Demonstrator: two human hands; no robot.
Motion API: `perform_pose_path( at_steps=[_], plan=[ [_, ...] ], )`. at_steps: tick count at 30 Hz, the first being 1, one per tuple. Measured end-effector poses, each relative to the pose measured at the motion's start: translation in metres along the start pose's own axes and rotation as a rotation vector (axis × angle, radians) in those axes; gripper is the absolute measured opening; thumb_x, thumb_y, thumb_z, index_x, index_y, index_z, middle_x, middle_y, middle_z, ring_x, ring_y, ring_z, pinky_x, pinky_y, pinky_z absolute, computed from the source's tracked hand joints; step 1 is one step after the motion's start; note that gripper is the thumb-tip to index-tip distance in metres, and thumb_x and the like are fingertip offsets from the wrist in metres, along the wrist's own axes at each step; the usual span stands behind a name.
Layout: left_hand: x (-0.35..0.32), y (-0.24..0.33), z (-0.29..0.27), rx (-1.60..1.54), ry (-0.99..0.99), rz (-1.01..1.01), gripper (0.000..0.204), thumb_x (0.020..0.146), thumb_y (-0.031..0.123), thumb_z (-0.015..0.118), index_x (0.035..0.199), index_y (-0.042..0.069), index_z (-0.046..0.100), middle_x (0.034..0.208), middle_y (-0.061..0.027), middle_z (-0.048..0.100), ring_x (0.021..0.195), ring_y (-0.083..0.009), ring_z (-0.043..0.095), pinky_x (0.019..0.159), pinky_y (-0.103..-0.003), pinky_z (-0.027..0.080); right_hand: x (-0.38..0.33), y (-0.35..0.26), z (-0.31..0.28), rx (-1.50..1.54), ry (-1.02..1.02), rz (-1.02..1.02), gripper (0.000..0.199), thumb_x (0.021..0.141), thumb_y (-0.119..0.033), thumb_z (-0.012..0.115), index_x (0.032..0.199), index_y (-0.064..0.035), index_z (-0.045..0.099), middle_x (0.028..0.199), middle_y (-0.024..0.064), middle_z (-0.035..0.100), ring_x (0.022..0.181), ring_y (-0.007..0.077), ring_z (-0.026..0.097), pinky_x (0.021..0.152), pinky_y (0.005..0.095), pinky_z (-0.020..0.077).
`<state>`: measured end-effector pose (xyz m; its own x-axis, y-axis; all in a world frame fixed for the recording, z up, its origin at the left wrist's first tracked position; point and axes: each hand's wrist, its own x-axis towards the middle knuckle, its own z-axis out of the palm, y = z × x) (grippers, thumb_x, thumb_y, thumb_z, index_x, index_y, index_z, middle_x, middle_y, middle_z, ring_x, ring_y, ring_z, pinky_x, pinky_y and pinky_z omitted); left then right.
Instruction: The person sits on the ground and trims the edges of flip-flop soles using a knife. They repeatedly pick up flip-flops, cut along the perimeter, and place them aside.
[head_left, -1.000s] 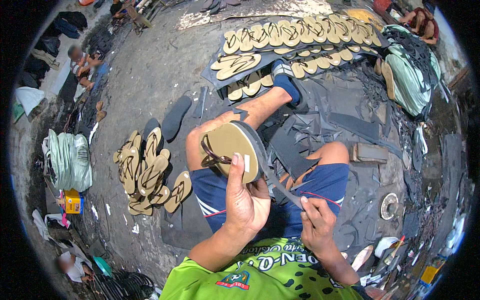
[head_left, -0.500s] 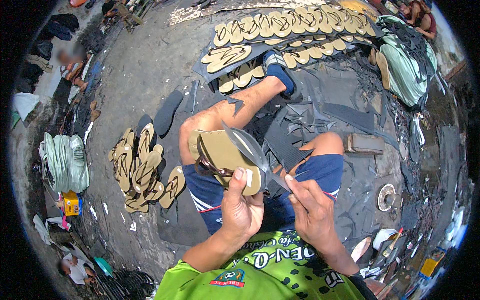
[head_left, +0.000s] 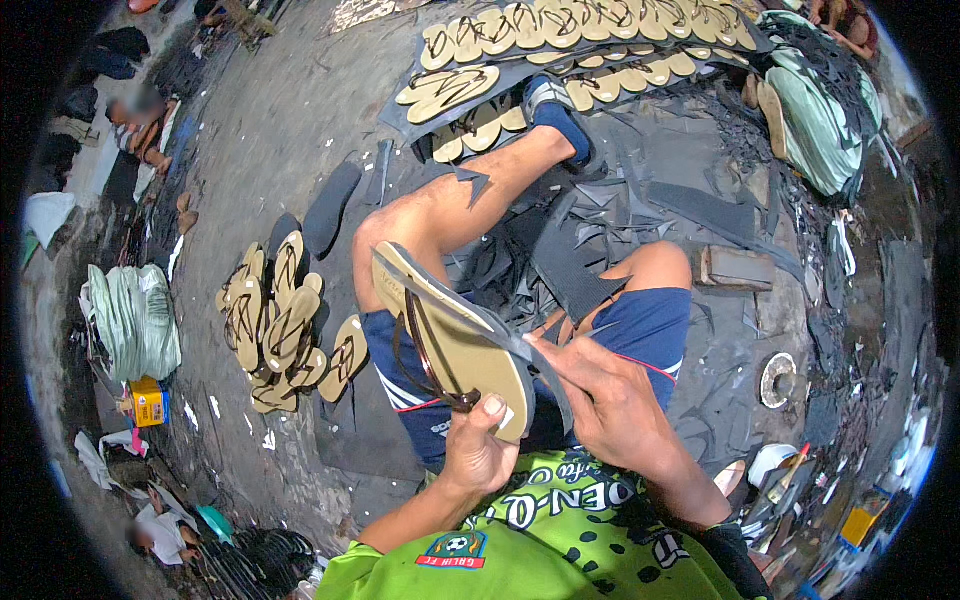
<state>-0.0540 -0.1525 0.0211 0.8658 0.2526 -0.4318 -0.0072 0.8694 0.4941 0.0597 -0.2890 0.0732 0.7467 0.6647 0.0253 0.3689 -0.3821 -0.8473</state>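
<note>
My left hand [head_left: 478,452] grips the heel end of a tan flip-flop [head_left: 480,372], thumb on the footbed beside a small white label. The flip-flop has a dark brown thong strap and is tilted over my lap, toe end pointing away. A thin dark grey rubber strip [head_left: 462,312] runs along the sole's right edge and hangs partly loose from it. My right hand [head_left: 605,395] is closed, its fingertips pinching this strip beside the sole. Whether a blade is also in those fingers, I cannot tell.
Finished-looking tan flip-flops [head_left: 560,30] stand in rows at the far side. A loose pile of flip-flops [head_left: 285,325] lies to the left. Grey rubber offcuts [head_left: 580,260] cover the ground around my legs. A rectangular block [head_left: 738,268] sits to the right. Other people are at the edges.
The flip-flop has turned in my left hand, showing more of its length. My right hand has moved slightly up and closer to the sole, and the grey strip now lies across the toe end.
</note>
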Motion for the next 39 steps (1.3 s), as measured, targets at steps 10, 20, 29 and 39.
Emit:
perform_pose_path(
  at_steps=[10,20,29,39],
  plan=[
    [-0.011,0.001,-0.008,-0.102,0.113,-0.056,0.039,0.087,0.012,0.064,0.124,0.007,0.051,0.109,-0.0043,0.063,0.1,-0.0141,0.062,0.088,-0.03,0.052,-0.045,0.024,0.023,-0.056,0.166,-0.036,0.044,0.078,-0.003,0.067,0.121,-0.0119,0.063,0.083,0.0112,0.06,0.068,0.0274,0.062,0.061,0.037,0.0508],
    [-0.027,0.01,-0.015,0.171,0.157,-0.147,0.061,0.079,0.011,0.067,0.133,0.004,0.041,0.115,-0.0094,0.056,0.107,-0.0204,0.057,0.094,-0.034,0.047,0.002,0.009,0.018,0.065,-0.063,-0.022,0.042,0.086,-0.006,0.06,0.128,-0.0116,0.058,0.081,0.0139,0.057,0.069,0.0316,0.06,0.061,0.0396,0.048],
    [-0.039,0.09,-0.099,0.176,0.256,0.396,0.06,0.084,0.024,0.069,0.134,0.007,0.041,0.095,-0.0103,0.063,0.091,-0.0196,0.063,0.083,-0.03,0.054,0.03,0.051,0.024,0.559,0.307,0.307,0.041,0.099,-0.023,0.049,0.135,-0.0039,0.05,0.088,0.0045,0.061,0.073,0.0089,0.052,0.066,0.0241,0.0446],
    [0.162,0.185,0.0,1.856,-0.102,0.468,0.075,0.081,0.048,0.067,0.134,-0.001,0.047,0.136,-0.0229,0.048,0.128,-0.0354,0.045,0.108,-0.042,0.034,0.006,0.178,0.022,0.293,0.368,0.741,0.027,0.089,-0.023,0.064,0.103,-0.0008,0.058,0.082,0.0059,0.061,0.06,0.012,0.055,0.052,0.0249,0.0456]
  ],
)
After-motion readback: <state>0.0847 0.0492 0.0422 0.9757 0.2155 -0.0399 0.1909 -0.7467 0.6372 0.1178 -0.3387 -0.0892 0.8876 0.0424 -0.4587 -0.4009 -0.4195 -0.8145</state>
